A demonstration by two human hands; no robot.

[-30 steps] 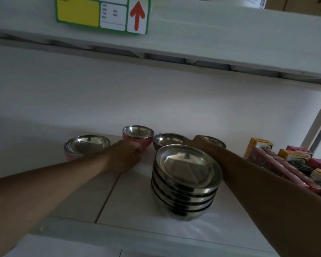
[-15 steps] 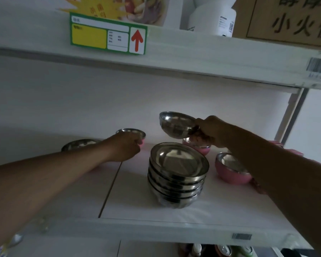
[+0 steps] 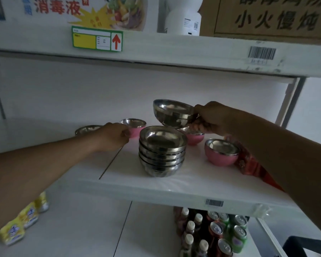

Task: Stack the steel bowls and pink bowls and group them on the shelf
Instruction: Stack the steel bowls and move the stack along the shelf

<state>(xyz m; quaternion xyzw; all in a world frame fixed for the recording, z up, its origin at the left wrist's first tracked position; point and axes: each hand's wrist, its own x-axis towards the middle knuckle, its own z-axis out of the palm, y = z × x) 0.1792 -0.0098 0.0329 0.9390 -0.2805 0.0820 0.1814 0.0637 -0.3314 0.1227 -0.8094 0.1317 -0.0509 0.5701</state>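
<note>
A stack of several steel bowls stands on the white shelf. My right hand pinches the rim of one steel bowl and holds it tilted in the air above and just behind the stack. My left hand grips a pink bowl at the back left of the stack. Another bowl sits further left, partly hidden by my left hand. One pink bowl stands behind the stack under my right hand, and a larger pink bowl stands to the right.
Red packets lie at the shelf's right end under my right forearm. The upper shelf carries a white bottle and boxes. Below are bottles and cans and yellow packs.
My right hand lifted a steel bowl from the back of the shelf and brought it over the stack. My left hand stays on the pink bowl. The view pulled back.
</note>
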